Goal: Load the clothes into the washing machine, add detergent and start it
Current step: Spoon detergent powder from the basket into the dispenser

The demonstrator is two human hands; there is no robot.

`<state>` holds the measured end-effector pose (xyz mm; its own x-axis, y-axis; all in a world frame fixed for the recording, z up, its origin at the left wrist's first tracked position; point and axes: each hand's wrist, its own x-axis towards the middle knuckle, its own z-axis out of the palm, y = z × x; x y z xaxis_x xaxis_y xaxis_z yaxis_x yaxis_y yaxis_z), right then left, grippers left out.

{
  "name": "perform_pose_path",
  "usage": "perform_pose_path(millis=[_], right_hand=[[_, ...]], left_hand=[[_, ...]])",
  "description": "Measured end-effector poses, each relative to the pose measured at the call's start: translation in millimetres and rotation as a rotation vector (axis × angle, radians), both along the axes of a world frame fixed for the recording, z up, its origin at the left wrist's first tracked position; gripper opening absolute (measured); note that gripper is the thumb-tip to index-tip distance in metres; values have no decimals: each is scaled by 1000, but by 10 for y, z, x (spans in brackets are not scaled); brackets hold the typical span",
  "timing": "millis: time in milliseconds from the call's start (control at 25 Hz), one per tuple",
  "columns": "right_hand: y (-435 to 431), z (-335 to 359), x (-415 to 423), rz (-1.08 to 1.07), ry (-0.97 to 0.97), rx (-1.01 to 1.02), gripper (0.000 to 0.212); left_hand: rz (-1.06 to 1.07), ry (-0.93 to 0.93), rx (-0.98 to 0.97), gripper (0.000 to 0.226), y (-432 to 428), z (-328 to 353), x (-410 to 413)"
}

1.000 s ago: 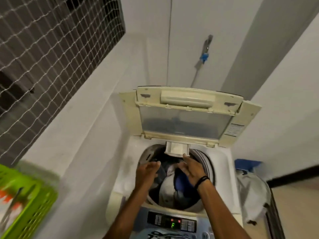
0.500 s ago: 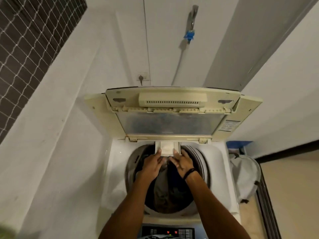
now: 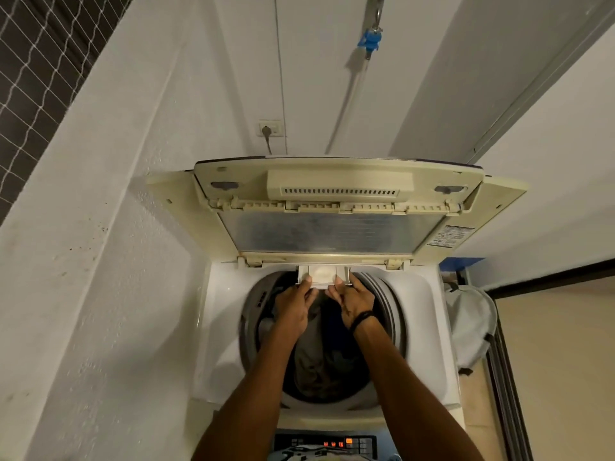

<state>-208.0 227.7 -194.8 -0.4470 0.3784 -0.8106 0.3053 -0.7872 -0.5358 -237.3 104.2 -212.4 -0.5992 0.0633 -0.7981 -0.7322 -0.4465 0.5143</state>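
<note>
Overhead, both hands reach across the open tub of a top-loading washing machine (image 3: 219, 327) to the small white detergent drawer (image 3: 322, 275) that juts out at the back rim, just under the raised lid (image 3: 336, 201). The left hand (image 3: 293, 306) has its fingers curled and its thumb laid on the drawer's left front corner; the right hand (image 3: 353, 298), with a dark band (image 3: 361, 319) round the wrist, pinches the right front corner between thumb and fingers, so the two together hold the drawer by its front edge. A pale patch fills the middle compartment of the drawer; whether it is powder or bare plastic cannot be told. Beneath the forearms the clothes (image 3: 319, 354) lie in the drum, a dark heap of grey and navy fabric. The lid stands folded upright, yellowed, with a clouded window and a slotted vent strip. A printed label (image 3: 450, 236) sits on its right wing, the writing too small to read. At the near edge the control panel (image 3: 324, 445) shows orange lit segments and one lit orange button, but the characters are blurred and no brand name can be made out. On the wall behind, a plug sits in a socket (image 3: 271, 129), and a tap with a blue fitting (image 3: 369, 38) feeds a hose. A pale grey bag (image 3: 471, 322) slumps just beside the machine's right side.
</note>
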Motion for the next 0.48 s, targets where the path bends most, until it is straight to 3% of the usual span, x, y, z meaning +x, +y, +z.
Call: perform_pose_path(millis=[320,480], right_hand=[[-48,8,-141,-50,-15,41,53],[-10,31,-206,31,-41,49,34]], left_hand=[[24,40,22,41,57,66,-122],[30,31,32,47,75,40,-205]])
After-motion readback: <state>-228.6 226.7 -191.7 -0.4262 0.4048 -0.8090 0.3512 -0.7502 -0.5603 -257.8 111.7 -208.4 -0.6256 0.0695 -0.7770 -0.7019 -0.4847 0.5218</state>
